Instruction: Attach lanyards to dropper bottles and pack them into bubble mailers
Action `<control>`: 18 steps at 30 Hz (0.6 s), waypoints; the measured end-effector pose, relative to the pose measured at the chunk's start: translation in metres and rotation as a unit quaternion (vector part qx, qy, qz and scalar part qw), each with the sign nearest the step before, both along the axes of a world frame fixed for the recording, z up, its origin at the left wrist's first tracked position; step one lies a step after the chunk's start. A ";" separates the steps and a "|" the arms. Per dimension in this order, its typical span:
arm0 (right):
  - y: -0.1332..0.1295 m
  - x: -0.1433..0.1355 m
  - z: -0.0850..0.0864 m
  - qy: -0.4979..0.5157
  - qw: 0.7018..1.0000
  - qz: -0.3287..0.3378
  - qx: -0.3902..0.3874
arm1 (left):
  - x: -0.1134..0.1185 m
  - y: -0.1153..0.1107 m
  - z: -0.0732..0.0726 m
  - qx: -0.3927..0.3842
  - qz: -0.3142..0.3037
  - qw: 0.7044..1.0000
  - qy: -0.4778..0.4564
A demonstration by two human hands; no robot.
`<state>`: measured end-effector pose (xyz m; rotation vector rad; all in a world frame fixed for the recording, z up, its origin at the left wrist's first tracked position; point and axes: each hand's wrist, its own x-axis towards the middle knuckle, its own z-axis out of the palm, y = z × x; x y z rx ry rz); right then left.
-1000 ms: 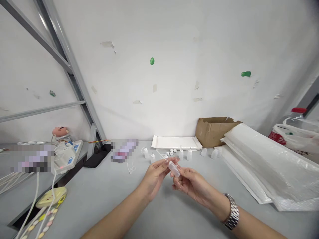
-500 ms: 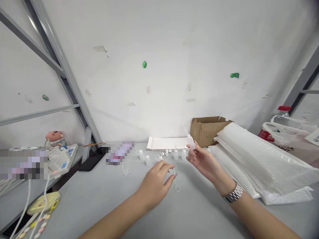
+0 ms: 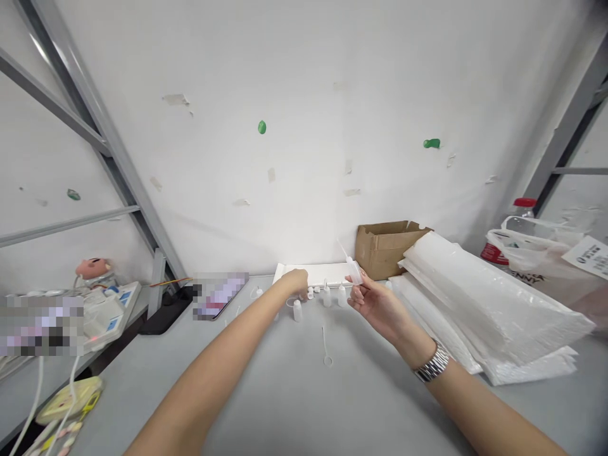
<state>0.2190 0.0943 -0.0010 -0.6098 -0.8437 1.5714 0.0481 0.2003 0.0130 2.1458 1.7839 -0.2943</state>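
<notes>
My right hand (image 3: pixel 368 296) holds a small translucent bottle (image 3: pixel 354 271) with a thin pointed tip, tilted up to the left. My left hand (image 3: pixel 298 282) reaches to the back of the table, beside several small white caps (image 3: pixel 311 293); its fingertips are mostly hidden, and what they touch cannot be made out. Small capped bottles stand near both hands, among them one bottle (image 3: pixel 297 311) in front of my left hand and another (image 3: pixel 327 296) left of my right hand. A thin white strap with a ring (image 3: pixel 327 361) lies on the grey table (image 3: pixel 285 392).
A flat white box (image 3: pixel 327 272) lies against the wall beside an open cardboard box (image 3: pixel 392 244). White bubble bags (image 3: pixel 494 304) are piled at the right. A phone (image 3: pixel 223 297) and power strip (image 3: pixel 111 320) are at the left.
My left hand has moved away from the strap, forward and left to the caps, leaving the strap on the table. My right hand still holds the bottle. The view has shifted slightly.
</notes>
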 end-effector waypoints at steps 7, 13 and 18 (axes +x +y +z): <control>0.000 -0.001 -0.002 -0.005 1.000 0.005 0.000 | -0.003 0.005 -0.009 -0.006 0.005 1.000 0.013; 0.001 -0.001 -0.005 -0.010 1.000 0.009 0.002 | -0.004 -0.008 -0.003 0.011 0.000 0.999 -0.049; -0.001 -0.004 -0.005 -0.049 0.998 0.005 0.032 | -0.018 -0.014 0.019 0.059 0.008 0.986 -0.157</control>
